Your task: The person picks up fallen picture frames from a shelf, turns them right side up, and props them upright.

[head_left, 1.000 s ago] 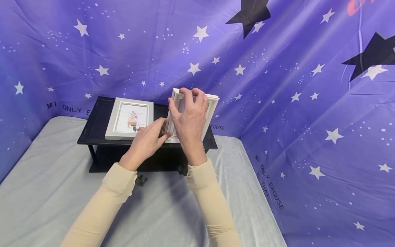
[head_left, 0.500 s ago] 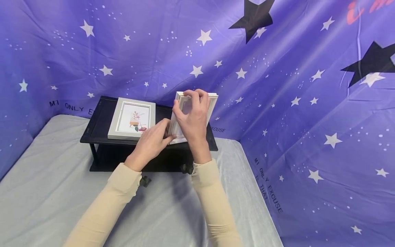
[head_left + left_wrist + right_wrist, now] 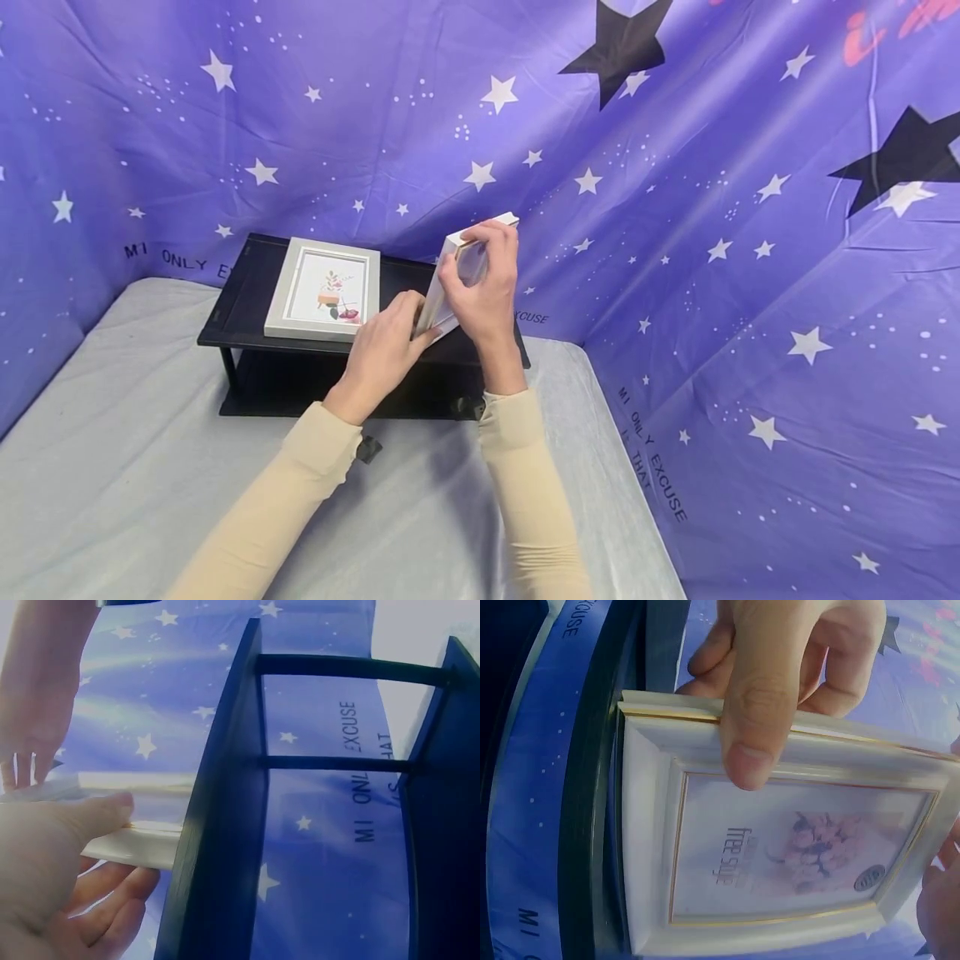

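Two hands share one white frame (image 3: 463,265) at the centre of the head view, tipped up on its lower edge over the right end of a black stand (image 3: 247,287). The right hand (image 3: 487,292) grips the upper part, thumb curled over the front border and the other fingers (image 3: 832,667) wrapped behind, as the right wrist view shows; that hold seems to carry the frame's tilt. The left hand (image 3: 386,350) meets the frame at its lower left corner, thumb laid against the edge and fingers curled beneath, which looks like a brace to keep the bottom from sliding on the stand. In the right wrist view the frame's front shows a pale print with a flower and gold trim inside the border. A second frame, the grey frame (image 3: 324,290), lies flat on the stand at centre left, well apart from both hands, face up with a small plant picture. The stand sits on a pale grey cloth surface (image 3: 112,467) that fills the lower left of the head view. A purple star cloth (image 3: 712,250) hangs behind and along the right side, printed with white and black stars and some lettering.
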The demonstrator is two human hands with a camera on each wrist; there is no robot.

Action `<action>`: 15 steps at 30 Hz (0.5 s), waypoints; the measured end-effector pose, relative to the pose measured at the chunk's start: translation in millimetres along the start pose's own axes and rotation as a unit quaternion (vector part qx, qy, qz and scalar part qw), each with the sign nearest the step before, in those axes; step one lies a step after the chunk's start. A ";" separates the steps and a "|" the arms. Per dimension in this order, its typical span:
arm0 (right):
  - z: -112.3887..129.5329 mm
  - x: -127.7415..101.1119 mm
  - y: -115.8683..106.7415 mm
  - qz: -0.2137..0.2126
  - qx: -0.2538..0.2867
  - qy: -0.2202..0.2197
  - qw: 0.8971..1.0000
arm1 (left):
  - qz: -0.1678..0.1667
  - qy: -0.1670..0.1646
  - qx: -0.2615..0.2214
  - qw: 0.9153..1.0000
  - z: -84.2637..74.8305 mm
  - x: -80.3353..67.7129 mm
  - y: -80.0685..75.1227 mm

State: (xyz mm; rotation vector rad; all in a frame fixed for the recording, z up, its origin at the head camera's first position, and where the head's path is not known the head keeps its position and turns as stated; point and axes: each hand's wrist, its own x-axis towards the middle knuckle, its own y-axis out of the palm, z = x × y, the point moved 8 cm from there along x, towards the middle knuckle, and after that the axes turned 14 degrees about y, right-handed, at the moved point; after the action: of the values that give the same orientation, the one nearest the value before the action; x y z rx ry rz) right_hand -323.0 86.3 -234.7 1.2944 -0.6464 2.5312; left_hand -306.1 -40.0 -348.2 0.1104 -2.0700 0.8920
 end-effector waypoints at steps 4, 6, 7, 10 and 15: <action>-2.0 1.5 -6.9 -0.006 0.032 -0.007 0.999 | -0.020 0.008 0.023 1.000 -6.8 1.3 7.1; 0.9 1.7 -10.2 -0.007 0.048 -0.007 0.999 | -0.031 0.013 0.036 0.999 -10.7 2.1 10.6; 4.5 1.8 -12.1 -0.005 0.061 -0.004 0.998 | -0.035 0.015 0.043 0.998 -12.6 2.7 12.4; 14.2 2.3 -17.1 0.005 0.105 0.010 0.994 | -0.049 0.021 0.061 0.997 -18.5 5.0 17.3; 1.7 4.7 -17.2 0.019 0.149 0.030 0.988 | -0.067 0.022 0.087 0.994 -24.8 7.5 23.8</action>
State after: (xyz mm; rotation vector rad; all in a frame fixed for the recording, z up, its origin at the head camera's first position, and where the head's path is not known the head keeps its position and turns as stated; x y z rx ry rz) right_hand -317.8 100.6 -225.1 1.2987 -0.2894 2.7663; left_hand -303.0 -5.0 -346.4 0.3167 -1.9178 0.9814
